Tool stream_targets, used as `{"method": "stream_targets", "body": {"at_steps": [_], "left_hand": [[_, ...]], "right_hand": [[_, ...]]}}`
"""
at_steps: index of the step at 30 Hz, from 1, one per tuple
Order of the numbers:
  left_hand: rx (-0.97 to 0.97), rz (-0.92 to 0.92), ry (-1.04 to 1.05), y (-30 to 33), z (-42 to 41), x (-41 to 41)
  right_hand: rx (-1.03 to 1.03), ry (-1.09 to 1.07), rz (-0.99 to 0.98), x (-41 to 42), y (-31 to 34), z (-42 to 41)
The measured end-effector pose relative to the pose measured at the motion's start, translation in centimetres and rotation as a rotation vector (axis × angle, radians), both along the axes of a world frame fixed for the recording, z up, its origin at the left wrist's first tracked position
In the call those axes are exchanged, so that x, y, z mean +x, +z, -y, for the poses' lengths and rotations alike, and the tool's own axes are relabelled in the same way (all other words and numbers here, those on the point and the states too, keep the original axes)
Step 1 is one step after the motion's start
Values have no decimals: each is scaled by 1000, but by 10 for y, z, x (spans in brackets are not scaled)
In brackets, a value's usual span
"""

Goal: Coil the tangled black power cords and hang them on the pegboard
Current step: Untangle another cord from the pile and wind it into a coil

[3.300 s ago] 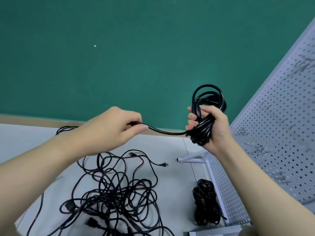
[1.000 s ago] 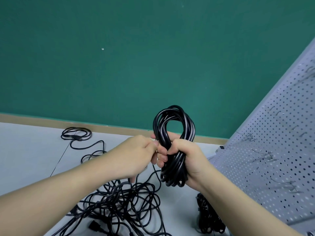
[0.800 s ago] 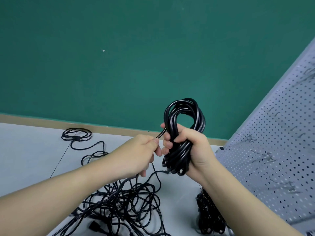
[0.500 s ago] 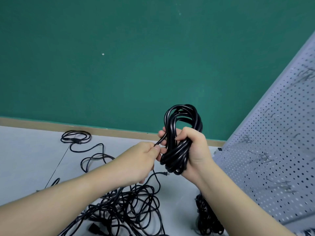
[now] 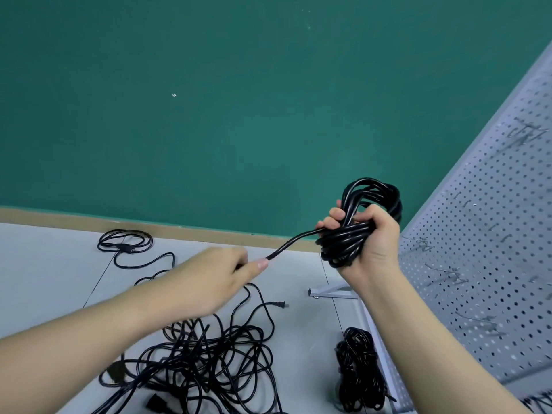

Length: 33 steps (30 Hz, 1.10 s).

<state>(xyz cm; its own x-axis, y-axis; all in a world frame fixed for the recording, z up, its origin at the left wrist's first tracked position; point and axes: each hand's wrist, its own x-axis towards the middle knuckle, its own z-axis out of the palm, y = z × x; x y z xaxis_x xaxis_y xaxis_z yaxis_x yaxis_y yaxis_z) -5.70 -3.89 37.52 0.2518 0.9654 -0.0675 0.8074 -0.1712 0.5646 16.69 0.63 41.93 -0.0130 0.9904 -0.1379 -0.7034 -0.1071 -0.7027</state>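
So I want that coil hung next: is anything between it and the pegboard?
Nothing visible. The coil is gripped in the right hand, with open air between it and the pegboard and its hooks. Its loose end is pinched by the left hand.

Tangled cords [image 5: 197, 363] on floor, left; pegboard [image 5: 493, 264] right (coiled bundle [image 5: 360, 375] at base).

wall [image 5: 239, 115]: plain green | skirting [image 5: 179, 231]: tan | floor [image 5: 44, 264]: pale grey, seamed
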Motion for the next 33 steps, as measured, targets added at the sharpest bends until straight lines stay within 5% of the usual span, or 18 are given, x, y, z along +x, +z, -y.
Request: {"method": "stream_targets", "body": {"at_steps": [9, 23, 33], "left_hand": [[792, 107, -253, 39, -6, -23], [265, 416, -189, 57, -1, -5], [368, 329, -15, 52, -7, -29]], "right_hand": [[79, 194, 220, -6, -6, 4], [187, 503, 484, -30, -20, 29], [4, 96, -95, -9, 7, 9]]}}
